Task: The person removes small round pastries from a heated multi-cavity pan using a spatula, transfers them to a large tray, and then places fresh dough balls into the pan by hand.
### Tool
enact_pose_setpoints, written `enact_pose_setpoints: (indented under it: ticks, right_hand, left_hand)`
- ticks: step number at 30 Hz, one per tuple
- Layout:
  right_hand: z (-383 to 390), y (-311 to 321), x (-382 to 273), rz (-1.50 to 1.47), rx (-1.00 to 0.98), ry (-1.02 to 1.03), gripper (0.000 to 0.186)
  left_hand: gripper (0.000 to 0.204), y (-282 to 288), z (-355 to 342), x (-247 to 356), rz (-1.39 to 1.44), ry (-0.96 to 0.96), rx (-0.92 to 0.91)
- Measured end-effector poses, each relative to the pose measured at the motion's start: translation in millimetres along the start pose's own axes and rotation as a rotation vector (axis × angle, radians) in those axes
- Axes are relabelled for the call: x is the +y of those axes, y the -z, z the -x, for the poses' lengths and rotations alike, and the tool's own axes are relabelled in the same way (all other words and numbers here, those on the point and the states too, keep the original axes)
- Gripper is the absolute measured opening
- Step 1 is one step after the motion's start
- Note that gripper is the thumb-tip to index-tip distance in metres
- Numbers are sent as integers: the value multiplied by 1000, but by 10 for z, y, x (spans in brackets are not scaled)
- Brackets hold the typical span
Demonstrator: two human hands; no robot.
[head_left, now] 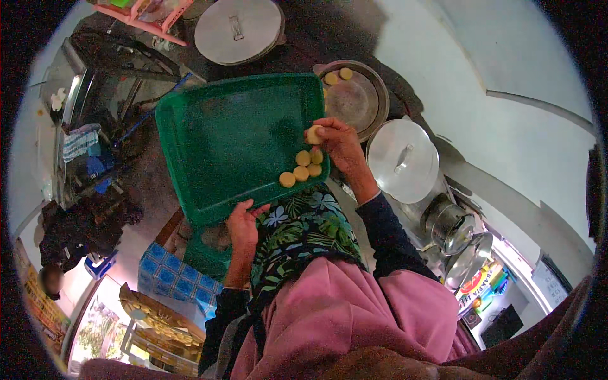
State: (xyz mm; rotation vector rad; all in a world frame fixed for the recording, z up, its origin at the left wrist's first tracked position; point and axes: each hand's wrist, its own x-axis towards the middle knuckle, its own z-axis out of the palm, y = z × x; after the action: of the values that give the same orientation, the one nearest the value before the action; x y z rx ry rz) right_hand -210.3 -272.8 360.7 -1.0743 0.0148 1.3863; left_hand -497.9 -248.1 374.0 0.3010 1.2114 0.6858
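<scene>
A green rectangular tray (237,136) rests at my lap, its near edge by my left hand (245,225). The left hand's fingers reach under and along that rim, with the thumb side at the edge. Between the fingertips of my right hand (342,142) is a round pale-yellow pastry (314,134), held over the tray's right side. Several more such pastries (301,173) lie in the tray's near right corner, close below that hand. Just beyond the tray's right edge, a round metal pan (356,101) carries a few pastries (331,78) along its far left side.
Lidded metal pots stand around: one with a lid (237,31) at the far side, another with a lid (403,158) on the right. A steel pot (448,221) sits nearer right. A blue checked cloth (174,272) lies at lower left; a person in dark clothes (82,234) is farther left.
</scene>
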Motion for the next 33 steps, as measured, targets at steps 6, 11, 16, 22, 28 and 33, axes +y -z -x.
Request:
enact_pose_setpoints:
  ticks: [6,11,16,22,28,33]
  right_hand:
    - [-21,183,-32,-141,-4,9,27]
    - [-72,568,-4,64,165,210,26]
    - [-379,1024,-461,454,378,436,28]
    - [-1358,1903,-141,666,515,795,29]
    - [-1584,1896,-120,1588,776,1064,23]
    - [-1533,1613,-268,1865,971,887,17]
  left_hand:
    - [15,83,-54,-70,5,29,17]
    - [19,-32,9,-32,-16,34,34]
    - [17,197,7,-28,42,92,60]
    - [14,345,-23,-115,-193,-218,-107]
    - [7,227,63,42,20,-24,59]
    - [13,396,67,-4,54,-87,20]
